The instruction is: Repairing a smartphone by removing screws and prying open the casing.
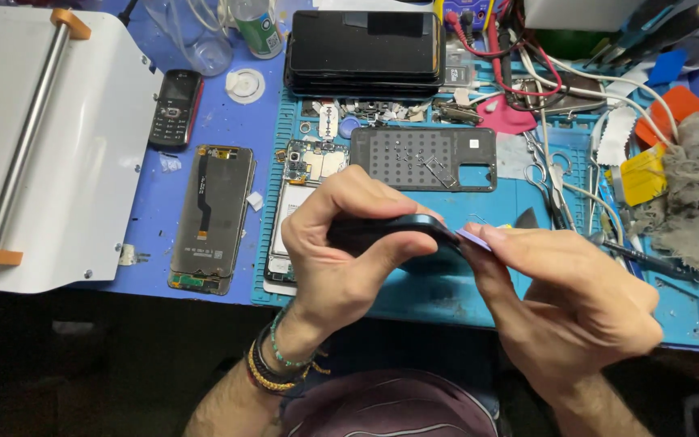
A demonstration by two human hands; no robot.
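My left hand [348, 243] grips a dark smartphone [404, 230] held edge-on above the teal work mat [438, 283]. My right hand [576, 299] pinches a thin purple plastic pick [474, 238] whose tip is pressed against the phone's right edge. Beaded bracelets ring my left wrist. An opened phone body with bare circuit board [309, 166] lies on the mat just behind my left hand, partly hidden by it.
A detached screen panel [212, 214] lies on the blue table to the left, next to a white machine [50, 146]. A black phone back frame [424, 159], stacked phones [364, 48], a small keypad phone [175, 107], tweezers, cables and a grey rag [697, 194] crowd the back and right.
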